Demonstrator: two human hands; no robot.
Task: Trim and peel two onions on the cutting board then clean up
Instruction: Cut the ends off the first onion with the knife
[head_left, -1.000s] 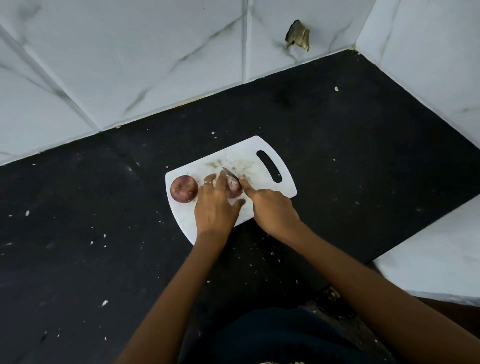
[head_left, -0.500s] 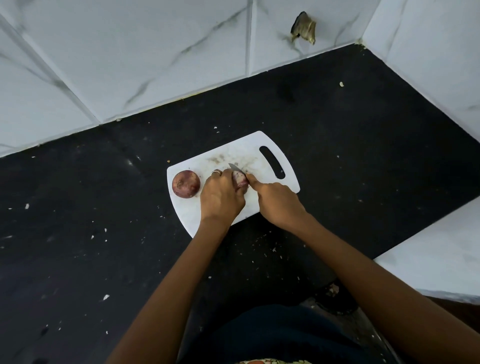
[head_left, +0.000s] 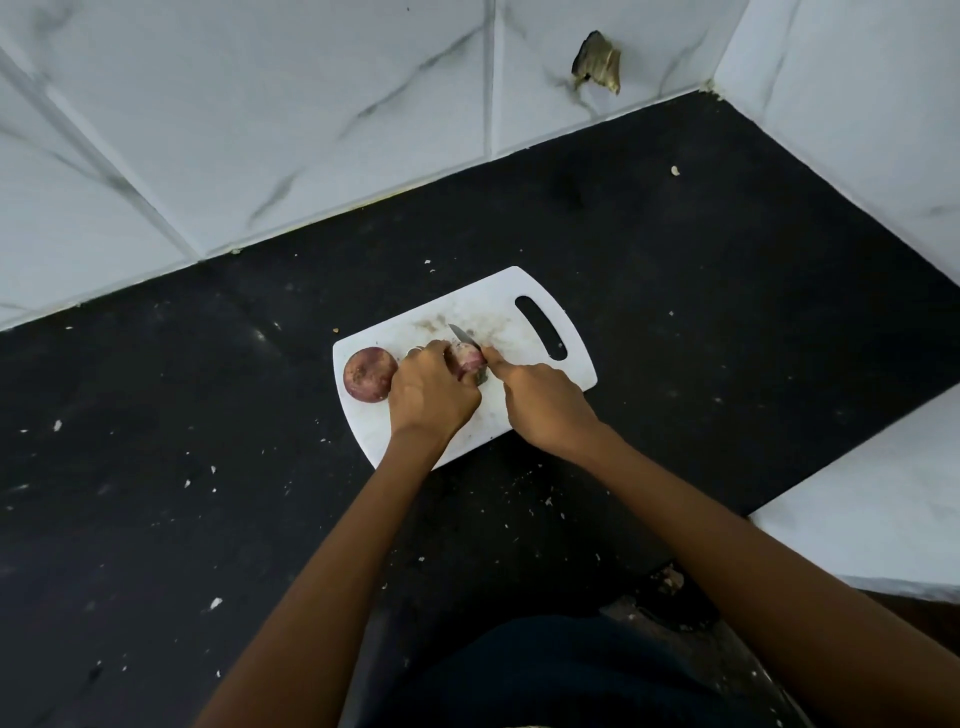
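Left hand (head_left: 434, 392) closed over an onion (head_left: 467, 359) mid-frame on the cutting board (head_left: 540, 384); right hand (head_left: 543, 402) grips a knife (head_left: 461, 333), forefinger extended. Second onion (head_left: 370, 374) at board's left edge. Black worktop (head_left: 727, 312) open all round.

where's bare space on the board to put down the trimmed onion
Free: the near edge of the cutting board, between the two wrists, and the stained strip between the knife and the handle slot. Crowded: the left end with the whole onion, and the middle, where the left hand and right hand work the held onion.
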